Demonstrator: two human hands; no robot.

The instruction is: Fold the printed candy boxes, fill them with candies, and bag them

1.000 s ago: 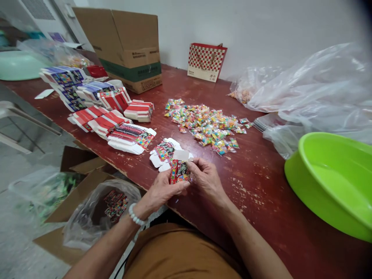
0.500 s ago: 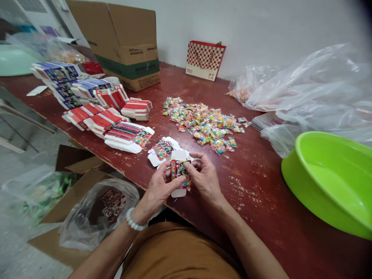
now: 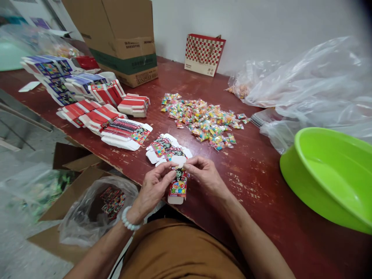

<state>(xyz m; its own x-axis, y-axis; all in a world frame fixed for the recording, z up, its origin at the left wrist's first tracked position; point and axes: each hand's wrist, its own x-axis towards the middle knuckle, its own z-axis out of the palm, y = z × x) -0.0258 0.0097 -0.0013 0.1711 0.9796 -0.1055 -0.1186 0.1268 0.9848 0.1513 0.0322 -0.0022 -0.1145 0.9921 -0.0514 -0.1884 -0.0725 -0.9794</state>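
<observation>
Between both hands is a small printed candy box (image 3: 178, 186), with white flaps showing at its top and bottom ends. My left hand (image 3: 154, 190) pinches its upper left edge with thumb and forefinger. On the other side, my right hand (image 3: 205, 176) grips the upper right corner by the top flap. Just beyond them lie several flat printed box blanks (image 3: 162, 148) with white tabs. Farther off, a heap of small wrapped candies (image 3: 203, 120) in clear packets spreads over the dark red table (image 3: 255, 186).
Bundles of red box blanks (image 3: 100, 118) and blue ones (image 3: 58, 77) lie at left. A cardboard carton (image 3: 130, 50) and a checked paper bag (image 3: 203, 54) stand behind. At right are a green basin (image 3: 316, 186) and plastic bags (image 3: 314, 85). A lined box (image 3: 87, 217) sits below the table edge.
Both hands have shifted from the box's middle and sides to its top end. More of the printed front now shows, and its top flap lies between the fingertips.
</observation>
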